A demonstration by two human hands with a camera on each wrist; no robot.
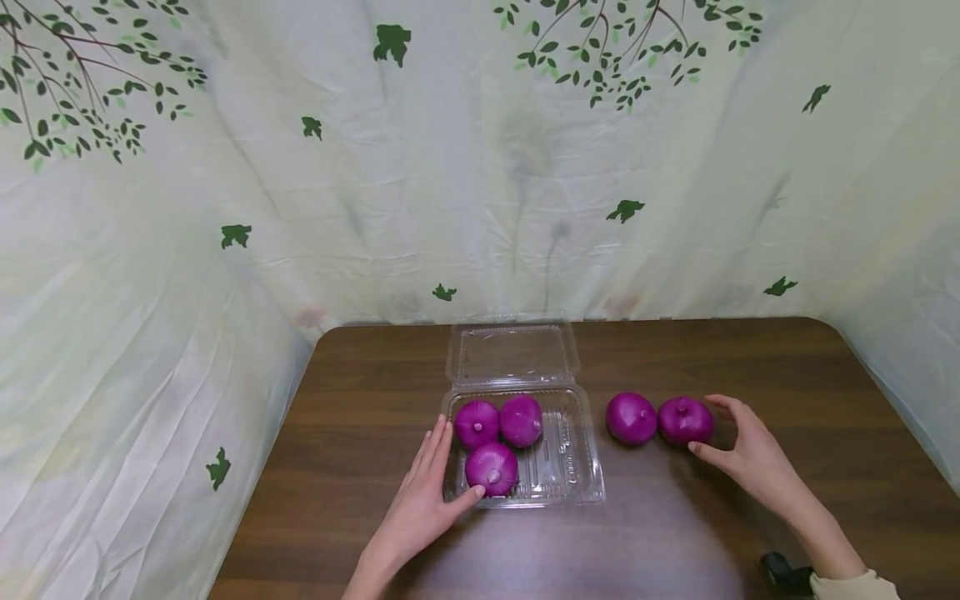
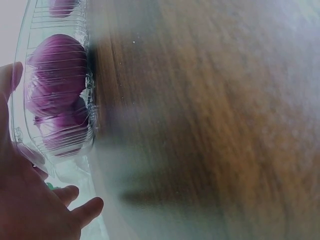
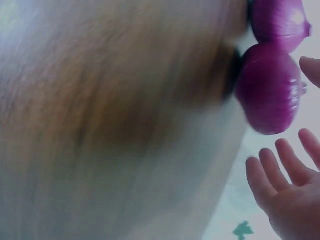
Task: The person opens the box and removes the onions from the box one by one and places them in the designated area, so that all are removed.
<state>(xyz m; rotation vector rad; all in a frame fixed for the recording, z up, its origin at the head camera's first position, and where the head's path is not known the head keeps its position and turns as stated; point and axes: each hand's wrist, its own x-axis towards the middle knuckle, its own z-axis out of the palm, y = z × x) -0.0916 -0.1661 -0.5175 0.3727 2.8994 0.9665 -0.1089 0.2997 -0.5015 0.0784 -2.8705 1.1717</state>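
A clear plastic clamshell box (image 1: 555, 467) with its lid (image 1: 513, 354) folded back stands on the table. Three purple onions, a front one (image 1: 492, 469), a back left one (image 1: 477, 423) and a back right one (image 1: 521, 419), sit in its left part. Along the box's left side lies my left hand (image 1: 423, 500), fingers extended and thumb at the front rim. Two more onions, a left one (image 1: 631, 418) and a right one (image 1: 686, 421), sit side by side right of the box. My right hand (image 3: 295, 185) spreads around the right onion, its fingers apart from the skin in the right wrist view.
The brown wooden table (image 1: 360, 392) ends at a pale curtain (image 1: 480, 167) printed with leaves and branches, which also hangs at both sides. A black strap-like device (image 1: 785, 575) is at the right wrist, by a light sleeve (image 1: 855, 586).
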